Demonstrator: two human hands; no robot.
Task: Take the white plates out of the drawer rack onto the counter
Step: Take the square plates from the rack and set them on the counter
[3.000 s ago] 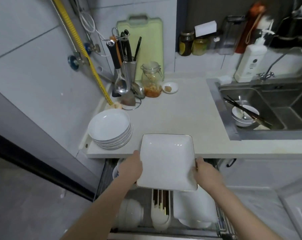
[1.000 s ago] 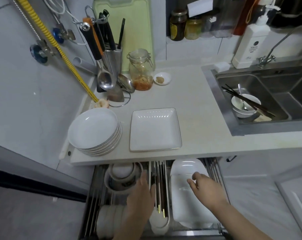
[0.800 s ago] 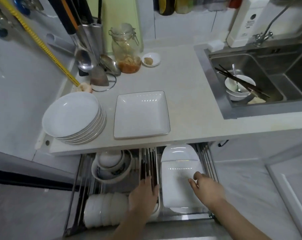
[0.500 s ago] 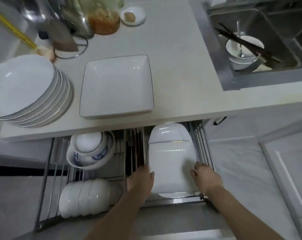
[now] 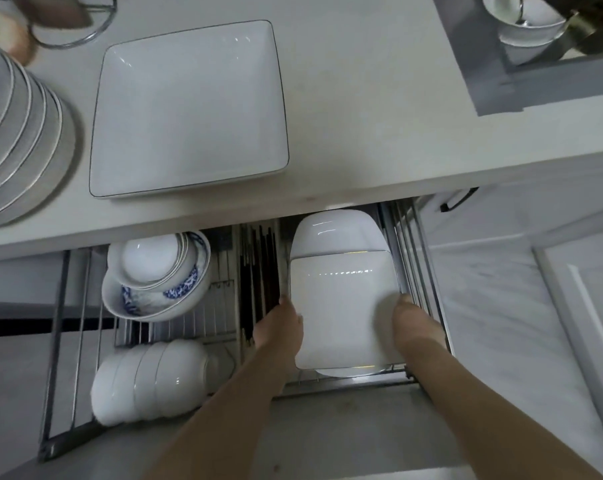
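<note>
A white square plate (image 5: 341,306) is gripped at its 2 side edges inside the pulled-out drawer rack (image 5: 409,271), which is taken here as the landmark. The plate sits in the rack's right-hand section, in front of another white plate (image 5: 334,233) whose rounded top edge is seen behind it, nearer the counter. A further white rim is visible just below the held plate, at the rack's front rail.

The left hand (image 5: 281,327) is pressed against the plate's left edge, with the fingers held together and curled around that edge; the fingertips are hidden behind the plate. The right hand (image 5: 414,323) is closed on the plate's right edge in the same way, thumb toward the top, fingers together; how far they wrap behind cannot be told.

In the rack's middle slot, dark chopsticks (image 5: 258,271) are stored upright, just left of the held plate. In the rack's left section, nested blue-patterned bowls (image 5: 158,275) lie toward the back and a row of white bowls (image 5: 151,381) lies on its side toward the front.

Above the rack, on the counter (image 5: 362,98), 1 square white plate with a dark rim (image 5: 189,109) lies flat, and a stack of round white plates (image 5: 19,133) stands to its left. A sink (image 5: 542,81) with bowls in it is seen beyond the rack's right side.
</note>
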